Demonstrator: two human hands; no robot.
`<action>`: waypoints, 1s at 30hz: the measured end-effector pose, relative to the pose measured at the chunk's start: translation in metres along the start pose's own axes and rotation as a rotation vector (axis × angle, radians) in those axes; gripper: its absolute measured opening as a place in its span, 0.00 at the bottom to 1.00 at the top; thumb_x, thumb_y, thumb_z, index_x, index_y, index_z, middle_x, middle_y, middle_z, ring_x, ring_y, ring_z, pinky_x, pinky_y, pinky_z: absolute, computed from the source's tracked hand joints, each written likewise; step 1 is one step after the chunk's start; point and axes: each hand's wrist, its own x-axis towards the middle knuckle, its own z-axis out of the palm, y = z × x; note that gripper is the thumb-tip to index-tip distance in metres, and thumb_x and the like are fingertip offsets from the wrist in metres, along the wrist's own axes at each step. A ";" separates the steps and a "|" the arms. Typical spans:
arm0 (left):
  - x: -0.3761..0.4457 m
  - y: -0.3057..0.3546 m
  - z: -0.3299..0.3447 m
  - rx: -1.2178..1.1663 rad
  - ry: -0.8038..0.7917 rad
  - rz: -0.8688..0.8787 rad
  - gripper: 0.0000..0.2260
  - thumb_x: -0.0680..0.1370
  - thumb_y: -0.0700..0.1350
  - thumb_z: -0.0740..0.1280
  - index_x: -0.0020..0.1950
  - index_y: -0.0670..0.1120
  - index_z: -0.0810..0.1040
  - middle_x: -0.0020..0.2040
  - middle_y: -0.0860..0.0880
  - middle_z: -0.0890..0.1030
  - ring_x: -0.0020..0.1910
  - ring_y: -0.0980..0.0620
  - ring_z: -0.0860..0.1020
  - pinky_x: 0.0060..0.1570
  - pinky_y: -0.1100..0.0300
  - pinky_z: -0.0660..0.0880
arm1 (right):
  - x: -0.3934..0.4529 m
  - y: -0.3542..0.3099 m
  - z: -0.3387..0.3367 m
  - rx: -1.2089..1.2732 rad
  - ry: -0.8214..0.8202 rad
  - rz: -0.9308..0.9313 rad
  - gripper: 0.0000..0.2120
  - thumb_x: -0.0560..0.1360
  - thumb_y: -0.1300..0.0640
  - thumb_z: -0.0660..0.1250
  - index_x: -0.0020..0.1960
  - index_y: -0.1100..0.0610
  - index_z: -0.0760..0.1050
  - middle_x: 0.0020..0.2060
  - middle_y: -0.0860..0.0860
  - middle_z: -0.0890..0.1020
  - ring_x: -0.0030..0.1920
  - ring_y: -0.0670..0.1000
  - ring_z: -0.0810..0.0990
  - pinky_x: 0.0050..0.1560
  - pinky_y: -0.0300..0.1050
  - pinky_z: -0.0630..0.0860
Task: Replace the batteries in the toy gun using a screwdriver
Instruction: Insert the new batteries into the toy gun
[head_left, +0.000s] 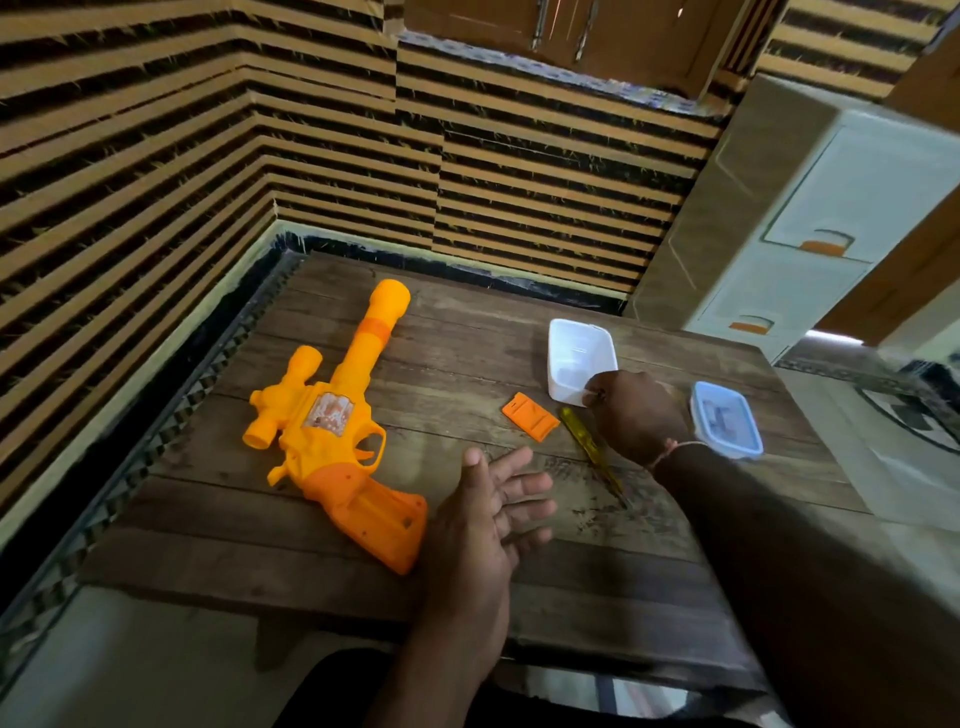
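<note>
The orange and yellow toy gun (332, 415) lies flat on the wooden table (467, 353), barrel pointing away, grip toward me. A small orange battery cover (530, 417) lies loose to its right. Beside the cover lies the yellow screwdriver (592, 452), tip toward me. My left hand (498, 504) hovers palm up with fingers spread, just right of the gun's grip, holding nothing. My right hand (636, 413) reaches to the near edge of a white plastic container (566, 338). Its fingers curl at the rim, and I see it from the back, so what they hold is hidden.
A blue-rimmed clear lid (727, 421) lies right of my right hand near the table's right edge. Striped walls close off the table's left and far sides. A white drawer unit (810, 218) stands at the back right.
</note>
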 end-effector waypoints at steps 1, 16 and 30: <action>-0.001 0.000 0.001 0.001 0.001 0.000 0.29 0.74 0.69 0.57 0.56 0.47 0.81 0.45 0.46 0.86 0.40 0.53 0.83 0.36 0.62 0.77 | 0.000 0.000 0.000 0.004 0.000 -0.004 0.11 0.75 0.50 0.66 0.54 0.51 0.81 0.52 0.57 0.84 0.51 0.58 0.81 0.53 0.51 0.78; -0.032 0.004 0.032 -0.236 0.014 -0.158 0.27 0.72 0.59 0.62 0.64 0.43 0.75 0.62 0.39 0.80 0.64 0.44 0.78 0.62 0.49 0.71 | -0.137 -0.066 -0.015 2.436 -0.148 0.740 0.12 0.79 0.56 0.60 0.38 0.56 0.72 0.22 0.47 0.65 0.18 0.44 0.63 0.20 0.31 0.61; -0.050 -0.003 0.041 0.558 0.014 0.163 0.39 0.72 0.74 0.52 0.79 0.56 0.55 0.80 0.56 0.54 0.79 0.55 0.51 0.78 0.49 0.50 | -0.176 -0.075 0.025 2.482 -0.355 0.778 0.38 0.62 0.65 0.71 0.72 0.64 0.66 0.71 0.64 0.68 0.72 0.64 0.66 0.68 0.57 0.69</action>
